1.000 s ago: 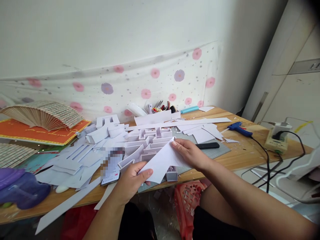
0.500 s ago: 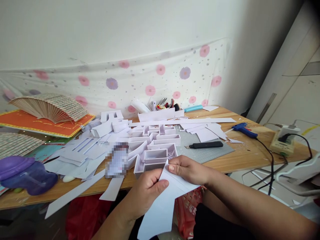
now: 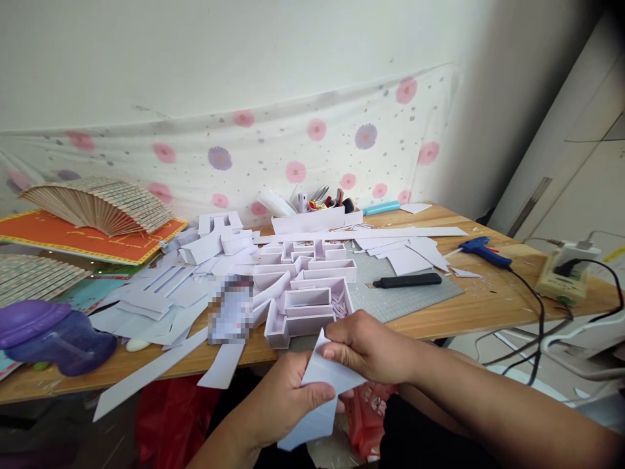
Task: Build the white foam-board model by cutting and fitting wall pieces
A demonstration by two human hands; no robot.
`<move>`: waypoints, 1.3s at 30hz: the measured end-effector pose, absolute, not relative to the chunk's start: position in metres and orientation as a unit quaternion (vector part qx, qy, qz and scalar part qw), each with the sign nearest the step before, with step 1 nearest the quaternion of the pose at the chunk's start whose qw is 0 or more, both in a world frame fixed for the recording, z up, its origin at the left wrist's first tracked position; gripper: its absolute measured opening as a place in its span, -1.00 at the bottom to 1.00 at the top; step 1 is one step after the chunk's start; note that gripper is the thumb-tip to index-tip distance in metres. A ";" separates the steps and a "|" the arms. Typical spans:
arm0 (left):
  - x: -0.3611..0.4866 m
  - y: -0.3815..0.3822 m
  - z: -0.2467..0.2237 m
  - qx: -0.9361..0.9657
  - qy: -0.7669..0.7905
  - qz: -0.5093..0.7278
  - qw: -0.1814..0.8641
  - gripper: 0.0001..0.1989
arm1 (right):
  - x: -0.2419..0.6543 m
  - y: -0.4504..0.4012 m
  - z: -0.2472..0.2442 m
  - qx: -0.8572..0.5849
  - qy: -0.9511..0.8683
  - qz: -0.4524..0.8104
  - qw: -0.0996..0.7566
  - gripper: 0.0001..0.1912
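A white sheet of card (image 3: 315, 417) is held in front of the table edge, tilted and folding over near its top. My left hand (image 3: 293, 394) grips its left side, the thumb lying across the face. My right hand (image 3: 364, 348) pinches the upper right part between thumb and curled fingers. Just beyond the hands stands a white compartmented card structure (image 3: 307, 296), with thin paper scraps in one of its compartments. A black utility knife (image 3: 407, 280) lies on the grey cutting mat (image 3: 415, 299) to the right, its blade end pointing left.
White card offcuts (image 3: 151, 312) spread across the left, with folding fans (image 3: 97, 205) and a purple-lidded container (image 3: 53, 335) beyond. A blue glue gun (image 3: 486, 252) and a power strip (image 3: 561, 277) with cables lie right. A red basket (image 3: 366, 417) is below the table edge.
The card sheet has been bent and turned, so less of it shows. My right hand has shifted slightly down over it. The view has moved a little.
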State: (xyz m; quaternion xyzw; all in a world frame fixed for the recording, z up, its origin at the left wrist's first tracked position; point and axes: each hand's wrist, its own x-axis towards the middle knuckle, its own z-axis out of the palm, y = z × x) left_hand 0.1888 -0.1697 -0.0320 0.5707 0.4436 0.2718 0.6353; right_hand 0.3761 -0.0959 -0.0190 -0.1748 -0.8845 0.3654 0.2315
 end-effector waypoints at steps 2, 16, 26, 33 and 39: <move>0.187 -0.172 -0.035 0.600 0.429 0.275 0.617 -0.61 | 0.376 -0.100 -0.018 -0.145 -0.890 0.368 0.227 -0.61; 0.179 -0.167 -0.033 0.653 0.366 0.338 0.570 -0.73 | 0.365 -0.096 -0.024 -0.188 -0.658 0.687 0.243 -0.45; 0.190 -0.168 -0.032 0.394 0.468 0.465 0.640 -0.67 | 0.389 -0.015 -0.017 -0.375 -0.644 0.529 0.407 -0.70; 0.189 -0.169 -0.038 0.390 0.476 0.460 0.640 -0.63 | 0.383 0.041 0.005 -0.438 -0.782 0.190 0.400 -0.80; 0.189 -0.168 -0.041 0.394 0.484 0.453 0.637 -0.61 | 0.356 0.054 0.001 -0.392 -0.892 0.045 0.220 -0.73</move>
